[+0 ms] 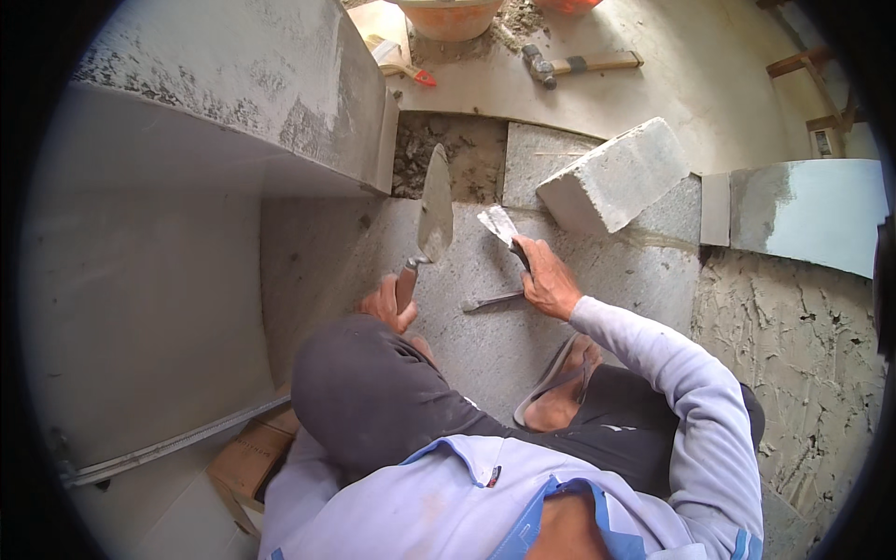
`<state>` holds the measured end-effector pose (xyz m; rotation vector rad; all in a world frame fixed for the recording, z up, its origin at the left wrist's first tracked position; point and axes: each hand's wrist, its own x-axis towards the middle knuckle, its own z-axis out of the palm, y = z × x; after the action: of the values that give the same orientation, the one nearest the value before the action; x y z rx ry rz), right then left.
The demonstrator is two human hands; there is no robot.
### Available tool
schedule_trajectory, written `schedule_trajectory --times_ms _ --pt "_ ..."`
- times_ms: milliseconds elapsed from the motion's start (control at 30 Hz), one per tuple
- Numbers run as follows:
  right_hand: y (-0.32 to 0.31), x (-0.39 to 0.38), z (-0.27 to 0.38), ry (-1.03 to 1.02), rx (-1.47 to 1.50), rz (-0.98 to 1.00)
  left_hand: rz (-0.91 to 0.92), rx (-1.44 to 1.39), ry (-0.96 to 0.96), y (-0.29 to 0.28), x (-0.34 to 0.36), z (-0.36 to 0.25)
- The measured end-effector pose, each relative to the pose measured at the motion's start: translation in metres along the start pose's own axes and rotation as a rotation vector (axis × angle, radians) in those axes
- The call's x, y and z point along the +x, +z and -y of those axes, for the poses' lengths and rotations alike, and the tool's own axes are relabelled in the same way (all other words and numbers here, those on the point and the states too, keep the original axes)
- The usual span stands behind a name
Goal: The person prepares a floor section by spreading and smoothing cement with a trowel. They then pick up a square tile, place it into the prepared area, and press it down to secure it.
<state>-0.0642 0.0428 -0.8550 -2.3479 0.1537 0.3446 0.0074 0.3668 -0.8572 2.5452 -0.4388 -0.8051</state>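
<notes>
My left hand [381, 303] is closed round the wooden handle of a pointed trowel [436, 207]. The trowel's grey-smeared blade points away from me, near the edge of a gap in the paving. To its right, my right hand [553, 282] grips a putty knife [501, 225] by its dark handle, the whitish blade tilted toward the far left. A slim metal tool [493, 301] reaches out beside that hand; I cannot tell whether the fingers hold it too. Both hands are above a grey stone slab [457, 350].
Beyond the slab is a rough open gap [476, 154]. A pale concrete block [618, 177] sits tilted at its right. Farther off lie a hammer [583, 65], a brush [406, 70] and a bucket [453, 19]. A tiled ledge [308, 103] juts out at left; rough mortar [793, 345] covers the right.
</notes>
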Motion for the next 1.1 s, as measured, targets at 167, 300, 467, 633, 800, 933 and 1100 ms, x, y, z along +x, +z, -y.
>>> schedule_trajectory --times_ms 167,300,467,633,800,933,1100 --pt "0.007 0.022 -0.011 -0.065 -0.169 -0.072 0.054 -0.142 -0.074 0.021 -0.058 -0.015" --pt "0.003 0.047 -0.007 -0.046 -0.194 -0.144 0.064 -0.202 -0.099 0.044 -0.081 -0.026" --pt "0.008 0.079 0.004 -0.035 -0.386 -0.192 0.041 -0.232 -0.129 0.057 -0.092 -0.029" --pt "0.012 0.086 -0.003 -0.049 -0.408 -0.221 -0.012 -0.219 -0.172 0.066 -0.096 -0.022" --pt "0.017 0.080 -0.007 -0.101 -0.372 -0.250 -0.296 0.008 -0.406 0.051 -0.093 0.021" --pt "0.023 0.087 0.002 -0.118 -0.394 -0.282 -0.481 0.251 -0.615 0.042 -0.082 0.066" --pt "0.025 0.115 0.010 -0.074 -0.401 -0.262 -0.527 0.344 -0.627 0.059 -0.077 0.091"
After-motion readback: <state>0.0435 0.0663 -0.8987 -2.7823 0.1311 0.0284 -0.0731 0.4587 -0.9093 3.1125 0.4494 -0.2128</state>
